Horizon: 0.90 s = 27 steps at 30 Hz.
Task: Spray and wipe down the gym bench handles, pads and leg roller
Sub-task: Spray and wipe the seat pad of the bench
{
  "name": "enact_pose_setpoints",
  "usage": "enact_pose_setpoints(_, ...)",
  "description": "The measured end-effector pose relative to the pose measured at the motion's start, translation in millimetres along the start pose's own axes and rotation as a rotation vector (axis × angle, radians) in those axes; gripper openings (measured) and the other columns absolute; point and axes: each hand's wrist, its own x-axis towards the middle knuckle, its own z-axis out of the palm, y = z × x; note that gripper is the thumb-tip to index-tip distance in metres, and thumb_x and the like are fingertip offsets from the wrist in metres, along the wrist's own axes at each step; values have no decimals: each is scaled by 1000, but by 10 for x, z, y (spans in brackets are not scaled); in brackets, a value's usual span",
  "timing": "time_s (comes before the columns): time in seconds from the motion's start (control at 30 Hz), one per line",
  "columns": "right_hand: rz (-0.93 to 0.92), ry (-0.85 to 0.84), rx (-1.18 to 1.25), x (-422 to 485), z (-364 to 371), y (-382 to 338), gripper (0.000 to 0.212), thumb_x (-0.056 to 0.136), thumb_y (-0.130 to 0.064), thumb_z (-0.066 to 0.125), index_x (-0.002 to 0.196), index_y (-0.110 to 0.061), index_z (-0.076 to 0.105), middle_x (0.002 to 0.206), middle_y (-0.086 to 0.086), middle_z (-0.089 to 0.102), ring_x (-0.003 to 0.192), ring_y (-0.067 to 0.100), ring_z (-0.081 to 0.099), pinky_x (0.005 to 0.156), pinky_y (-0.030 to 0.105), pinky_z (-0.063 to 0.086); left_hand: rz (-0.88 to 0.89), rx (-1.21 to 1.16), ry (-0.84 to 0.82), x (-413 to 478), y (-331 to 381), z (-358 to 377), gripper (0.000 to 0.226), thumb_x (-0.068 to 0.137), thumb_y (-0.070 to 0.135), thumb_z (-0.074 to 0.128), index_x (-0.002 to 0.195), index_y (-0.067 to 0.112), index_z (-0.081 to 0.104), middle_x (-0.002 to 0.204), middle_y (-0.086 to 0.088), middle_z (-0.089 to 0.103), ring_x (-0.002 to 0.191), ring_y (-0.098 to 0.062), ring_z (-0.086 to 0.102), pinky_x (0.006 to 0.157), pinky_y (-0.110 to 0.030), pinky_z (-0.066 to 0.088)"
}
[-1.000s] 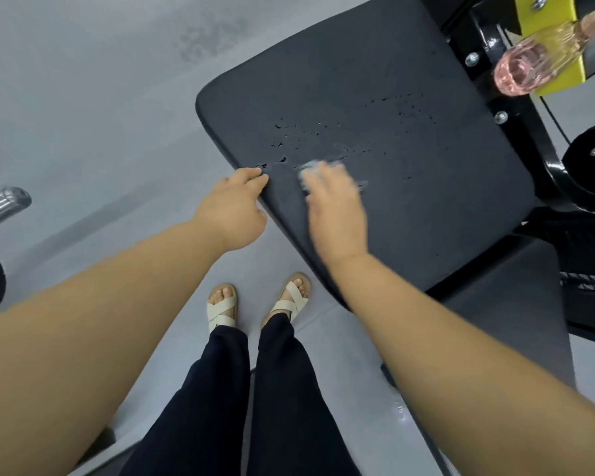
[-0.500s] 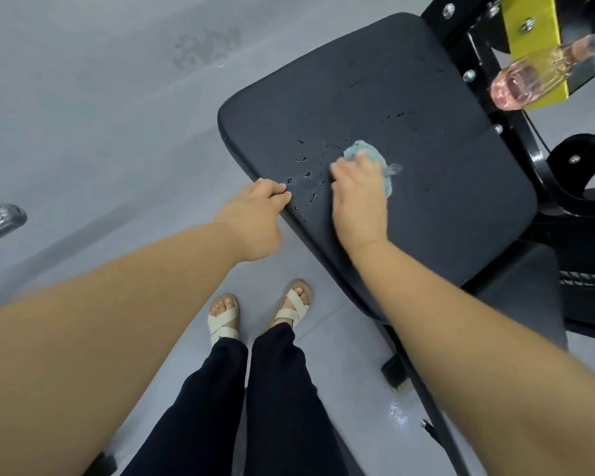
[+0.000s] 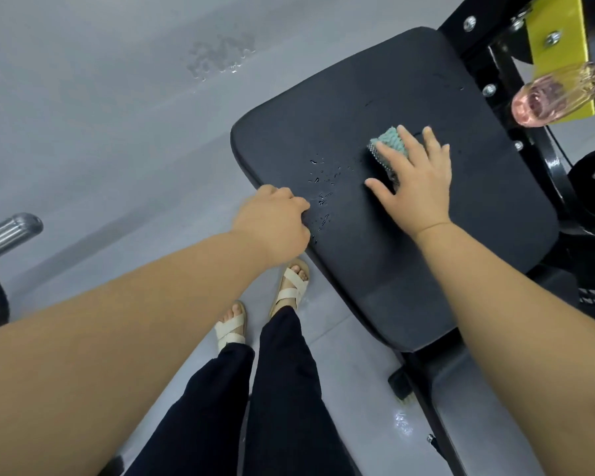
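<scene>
Cloth (image 3: 389, 143) slid up pad (image 3: 358, 80) | right hand (image 3: 419, 180) spread on it | left hand (image 3: 272, 218) grips edge

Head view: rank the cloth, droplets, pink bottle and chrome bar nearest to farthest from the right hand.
1. Cloth: pressed under the right hand.
2. Droplets: on the pad, left of the thumb.
3. Pink bottle: upper right, beyond the pad.
4. Chrome bar: far left edge.

head view, steeply down, close

Matt black pad (image 3: 409, 252), knobbly teal cloth (image 3: 389, 144), glossy metal bar (image 3: 9, 233)
</scene>
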Motion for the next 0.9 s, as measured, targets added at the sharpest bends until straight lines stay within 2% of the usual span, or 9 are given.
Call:
enact_pose_setpoints(0.17,173,6,254,-33,82,-228,42,88,-15,50,128,-26,57,142,1,47,131,20,43,106,31,37,-81,-118,99,179,7,-13,52,93,21,42,144,20,32,151,3,25,140,-20,16,111,-35,24)
enact_pose_setpoints(0.33,-553,-98,296,-418,244,-678,39,85,-7,40,108,-10,70,118,13,65,110,34,61,89,40,53,-181,-220,193,245,133,49,53,90,14,43,142,16,35,148,-1,30,138,-21,21,111,-31,21)
enact_pose_setpoints(0.4,-645,-84,247,-162,231,-289,35,96,-11,37,113,-10,68,121,13,64,113,34,58,97,46,46,-172,-232,197,270,225,61,52,90,14,42,142,17,37,147,0,32,138,-21,21,110,-31,22)
enact_pose_setpoints(0.47,-416,-3,181,205,191,263,36,99,-13,34,120,-14,64,125,12,60,122,35,50,103,48,38,-150,-236,187,322,314,80,51,91,13,40,142,19,37,148,2,31,138,-19,19,110,-29,21)
enact_pose_setpoints(0.57,219,3,138,532,42,888,52,90,0,42,138,-19,46,139,16,46,139,36,26,107,45,33,-147,-247,183,426,419,94,51,91,14,40,142,20,37,148,4,31,139,-18,17,110,-30,23)
enact_pose_setpoints(0.63,331,10,172,552,56,809,52,90,-2,43,140,-15,42,145,13,41,139,30,29,109,41,31,-151,-244,191,510,476,88,51,91,15,40,142,20,38,148,4,31,139,-18,17,110,-30,23)
enact_pose_setpoints(0.73,73,56,247,277,151,321,51,77,3,53,126,-13,59,136,11,52,124,28,50,100,32,41,-158,-246,212,607,577,78,50,91,15,41,141,20,38,147,4,31,139,-17,16,109,-28,22)
enact_pose_setpoints(0.8,-130,14,255,-39,124,56,53,67,8,63,117,-10,65,133,13,55,111,29,60,74,30,52,-152,-266,225,654,653,66,50,91,14,41,141,20,38,147,3,32,139,-17,17,109,-27,21)
enact_pose_setpoints(0.9,-303,-68,182,-63,24,264,50,74,3,45,119,-8,63,139,11,49,103,28,62,59,23,47,-117,-267,232,746,771,33,50,91,13,41,141,19,39,146,3,33,138,-17,18,110,-26,20)
